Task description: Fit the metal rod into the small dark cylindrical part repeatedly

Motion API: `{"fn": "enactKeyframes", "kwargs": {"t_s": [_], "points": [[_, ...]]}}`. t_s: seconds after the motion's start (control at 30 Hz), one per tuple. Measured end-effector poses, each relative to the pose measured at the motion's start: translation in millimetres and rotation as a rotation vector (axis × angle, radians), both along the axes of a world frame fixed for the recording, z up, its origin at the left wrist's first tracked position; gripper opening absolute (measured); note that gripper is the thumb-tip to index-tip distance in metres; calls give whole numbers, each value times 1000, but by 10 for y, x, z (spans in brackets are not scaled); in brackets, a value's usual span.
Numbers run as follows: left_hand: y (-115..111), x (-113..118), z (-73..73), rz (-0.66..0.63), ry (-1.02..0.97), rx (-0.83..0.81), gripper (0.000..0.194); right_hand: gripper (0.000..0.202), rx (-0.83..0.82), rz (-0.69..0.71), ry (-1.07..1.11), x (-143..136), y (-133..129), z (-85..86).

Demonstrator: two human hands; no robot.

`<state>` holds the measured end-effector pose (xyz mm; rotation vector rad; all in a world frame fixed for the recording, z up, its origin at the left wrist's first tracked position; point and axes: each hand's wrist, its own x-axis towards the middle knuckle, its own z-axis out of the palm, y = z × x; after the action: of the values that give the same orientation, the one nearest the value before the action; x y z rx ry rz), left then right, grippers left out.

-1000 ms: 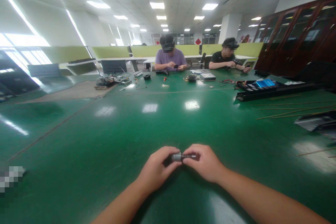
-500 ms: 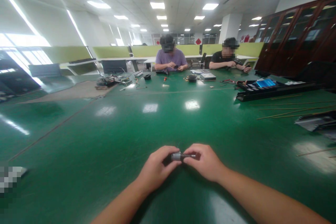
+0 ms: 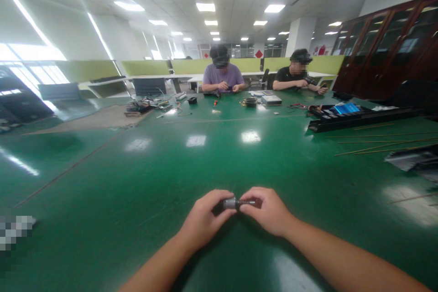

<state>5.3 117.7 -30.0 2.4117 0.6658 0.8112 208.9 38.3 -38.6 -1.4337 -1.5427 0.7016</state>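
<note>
A small metal cylinder (image 3: 229, 203) with a thin dark shaft (image 3: 247, 202) pointing right is held low over the green table (image 3: 164, 169), near its front edge. My left hand (image 3: 205, 219) pinches the silvery cylinder between thumb and fingers. Thumb and fingers of my right hand (image 3: 268, 212) close around the shaft end. The two hands are close together, with a narrow gap between their fingertips. Parts of the cylinder and the shaft are covered by the fingers.
Across the table sit a person in purple (image 3: 224, 75) and a person in black (image 3: 294, 77). Electronic parts (image 3: 142, 106) lie at the back left. A long black tray (image 3: 359, 118) and thin rods (image 3: 376, 146) lie on the right.
My hands and the metal piece have barely moved. Across the table, the hands of the person in purple have shifted slightly.
</note>
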Motion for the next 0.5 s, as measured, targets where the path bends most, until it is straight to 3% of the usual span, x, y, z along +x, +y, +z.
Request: {"fn": "enactKeyframes", "kwargs": {"t_s": [0.5], "points": [[9,0,-2,1,-25,11,24,10,-30,-16,60,-20,-14,15]]}}
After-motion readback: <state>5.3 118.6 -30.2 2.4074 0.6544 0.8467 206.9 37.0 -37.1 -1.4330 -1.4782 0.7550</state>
